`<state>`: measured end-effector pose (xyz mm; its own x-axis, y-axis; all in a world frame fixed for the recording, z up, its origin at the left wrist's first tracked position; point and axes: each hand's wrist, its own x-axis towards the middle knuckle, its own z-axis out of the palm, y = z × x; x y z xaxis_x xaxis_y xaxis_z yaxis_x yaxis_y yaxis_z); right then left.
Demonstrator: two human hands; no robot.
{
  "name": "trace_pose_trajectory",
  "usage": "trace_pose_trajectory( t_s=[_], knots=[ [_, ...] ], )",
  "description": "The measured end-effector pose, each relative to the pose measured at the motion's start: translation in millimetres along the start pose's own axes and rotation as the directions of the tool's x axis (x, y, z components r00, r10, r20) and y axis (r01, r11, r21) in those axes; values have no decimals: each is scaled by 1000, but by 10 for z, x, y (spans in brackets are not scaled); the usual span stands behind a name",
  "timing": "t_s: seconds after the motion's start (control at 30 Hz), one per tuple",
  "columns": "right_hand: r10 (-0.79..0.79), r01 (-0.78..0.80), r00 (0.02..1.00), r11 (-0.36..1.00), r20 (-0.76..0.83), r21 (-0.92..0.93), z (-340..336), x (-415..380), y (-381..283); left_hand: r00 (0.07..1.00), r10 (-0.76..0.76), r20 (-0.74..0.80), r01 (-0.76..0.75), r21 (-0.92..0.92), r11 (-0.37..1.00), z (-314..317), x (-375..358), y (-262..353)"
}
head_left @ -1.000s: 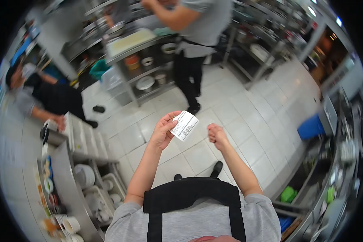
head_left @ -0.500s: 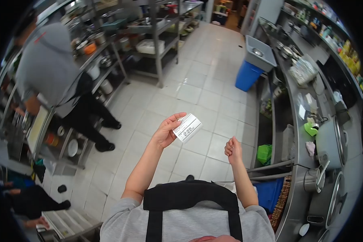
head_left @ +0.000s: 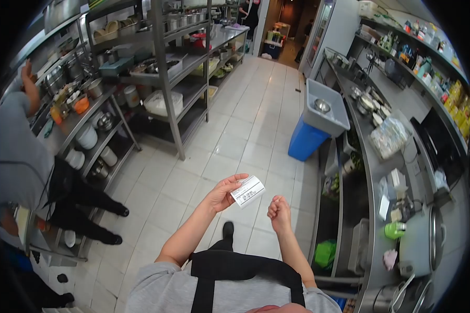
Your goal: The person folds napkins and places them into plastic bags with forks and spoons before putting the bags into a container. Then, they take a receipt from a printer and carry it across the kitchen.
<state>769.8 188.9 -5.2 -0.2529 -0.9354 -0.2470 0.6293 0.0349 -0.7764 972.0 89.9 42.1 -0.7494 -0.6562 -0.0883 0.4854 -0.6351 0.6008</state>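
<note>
A small white printed receipt is pinched by its left edge between the thumb and fingers of my left hand. The paper curls slightly, and its dark print faces up towards me. Just to the right of it, without touching, is my right hand, its fingers curled into a loose fist. Nothing shows in that fist. Both hands are held out in front of my black apron, above the tiled floor.
On the right runs a long steel counter with pots and packets. A grey tub sits on a blue bin ahead. Steel shelving lines the left, where a co-worker in grey stands. Pale tiles form the aisle.
My view has moved forward along the aisle, and one of my shoes now shows ahead. My right hand has come closer to the receipt. The co-worker on the left has raised an arm.
</note>
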Motion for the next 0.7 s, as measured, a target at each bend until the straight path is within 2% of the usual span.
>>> trace_pose_trajectory(
  t_s=[0.03, 0.1, 0.17, 0.23, 0.27, 0.33, 0.37, 0.43, 0.47, 0.6, 0.7],
  knots=[
    [-12, 12, 1000, 1000, 8, -9, 56, 249, -71, 1000, 5, -8, -5, -25, 1000, -13, 258, 138],
    [104, -104, 995, 991, 4, 78, 121, 694, -229, 1000, 6, 2, -6, -33, 999, 2, 721, 405],
    [123, -128, 990, 988, 64, 89, 92, 1158, -450, 1000, 12, 7, -12, -41, 999, 34, 1175, 667],
    [72, -69, 996, 996, -60, 53, 123, 1516, -652, 1000, 4, 0, -4, 38, 999, 28, 1566, 868],
    [75, -72, 995, 996, -59, 50, 123, 1665, -732, 1000, 6, -3, -6, 35, 999, 20, 1747, 948],
    [-19, 25, 992, 999, -127, 44, 58, 1963, -883, 999, -20, -29, 23, 123, 992, -8, 2123, 1079],
    [-19, 24, 993, 999, -120, 41, -71, 2126, -905, 999, -12, -30, 16, 124, 992, -72, 2315, 1115],
    [-71, 62, 997, 976, 35, 209, -391, 2500, -917, 997, -70, 17, 64, 243, 968, -244, 2691, 1133],
    [-71, 57, 996, 976, 56, 211, -484, 2707, -951, 997, -74, -30, 80, 289, 954, -251, 2871, 1128],
    [27, -34, 996, 996, 90, 81, -375, 3618, -1261, 987, -140, 84, 101, 362, 927, -442, 3704, 1297],
    [63, -62, 995, 998, 72, -9, -55, 4401, -1546, 990, -134, 50, 104, 391, 915, -586, 4448, 1488]
  ],
)
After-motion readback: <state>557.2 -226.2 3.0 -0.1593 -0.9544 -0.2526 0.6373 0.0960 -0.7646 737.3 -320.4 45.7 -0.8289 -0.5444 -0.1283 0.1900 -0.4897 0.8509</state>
